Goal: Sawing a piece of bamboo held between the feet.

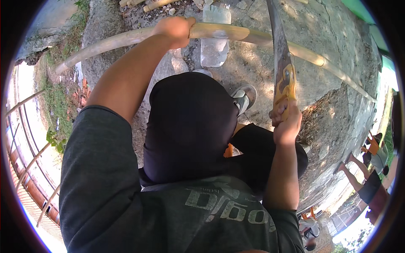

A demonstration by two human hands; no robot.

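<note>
My left hand (175, 30) grips a long pale bamboo pole (236, 34) that runs across the top of the view from left to right. My right hand (286, 120) is shut on the yellow handle of a handsaw (282, 63). Its blade rises away from me and crosses the pole to the right of my left hand. A dark cloth over my lower face and my dark shirt fill the middle and bottom of the view. My foot in a grey sandal (244, 98) shows below the pole.
A clear plastic bottle (214, 40) lies on the cracked concrete ground under the pole. Short bamboo pieces (157, 5) lie at the top. Grass and thin poles (31, 158) are at the left. Other people (371, 168) stand at the right edge.
</note>
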